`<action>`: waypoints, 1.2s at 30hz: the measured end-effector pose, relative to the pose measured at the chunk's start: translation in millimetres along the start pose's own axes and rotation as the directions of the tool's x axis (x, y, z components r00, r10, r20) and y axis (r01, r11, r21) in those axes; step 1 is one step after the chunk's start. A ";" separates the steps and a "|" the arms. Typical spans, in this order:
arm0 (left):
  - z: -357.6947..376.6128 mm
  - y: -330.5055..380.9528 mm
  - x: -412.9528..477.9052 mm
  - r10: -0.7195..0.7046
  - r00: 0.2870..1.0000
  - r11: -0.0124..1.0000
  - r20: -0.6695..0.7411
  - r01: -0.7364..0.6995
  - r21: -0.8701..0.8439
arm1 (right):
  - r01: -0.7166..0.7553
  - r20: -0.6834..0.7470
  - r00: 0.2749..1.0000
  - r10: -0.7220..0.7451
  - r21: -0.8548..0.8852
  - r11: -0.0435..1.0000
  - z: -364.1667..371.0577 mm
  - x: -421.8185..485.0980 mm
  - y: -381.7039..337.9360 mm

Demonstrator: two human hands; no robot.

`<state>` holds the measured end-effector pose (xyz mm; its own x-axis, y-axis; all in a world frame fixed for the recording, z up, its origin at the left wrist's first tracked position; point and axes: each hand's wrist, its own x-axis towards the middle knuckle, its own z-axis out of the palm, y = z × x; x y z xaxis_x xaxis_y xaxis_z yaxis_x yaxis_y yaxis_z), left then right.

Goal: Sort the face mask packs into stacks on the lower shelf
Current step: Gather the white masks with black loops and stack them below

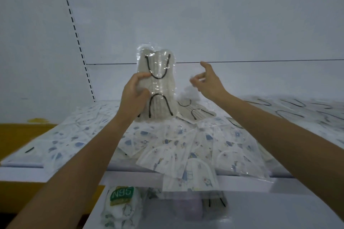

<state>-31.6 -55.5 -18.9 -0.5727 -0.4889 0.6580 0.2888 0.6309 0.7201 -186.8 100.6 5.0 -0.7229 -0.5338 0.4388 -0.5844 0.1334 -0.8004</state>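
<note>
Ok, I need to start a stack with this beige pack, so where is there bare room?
Lower shelf: bare right of the beige pack under the overhang, and between it and the N95 pack. Upper shelf: crowded with printed packs; only a strip along the back wall, behind the right hand, is bare.

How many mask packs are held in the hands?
1: a beige pack with black loops, upright in the left hand; right hand holds nothing. More may hide behind.

Left grip point(133, 96) at nine o'clock and right grip point(208, 82) at two were bare, as were both forearms point(279, 128).
</note>
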 end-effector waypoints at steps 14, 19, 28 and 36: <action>-25.1 -4.7 0.1 -0.152 0.970 0.988 -0.191 0.144 -0.058 | -0.106 0.092 0.985 0.146 -0.349 0.931 -8.2 1.0 29.8; -16.9 3.4 12.8 -0.124 0.976 0.985 -0.180 0.098 -0.145 | 0.061 -0.101 0.994 -0.036 0.262 0.963 -22.6 -20.2 -21.4; 17.5 20.0 6.5 0.007 1.000 0.974 -0.001 -0.007 -0.226 | -0.050 -0.100 0.992 0.076 0.239 0.970 32.1 -55.3 -35.7; 12.8 12.4 5.8 0.107 0.983 0.965 0.149 -0.066 -0.252 | -0.003 -0.082 0.996 0.025 0.263 0.965 30.0 -52.1 -33.5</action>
<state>-41.1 -42.7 -8.9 -0.6467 -0.3234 0.6908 0.5103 0.4897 0.7070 -118.5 98.9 -3.3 -0.7652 -0.4601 0.4503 -0.4647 -0.0895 -0.8810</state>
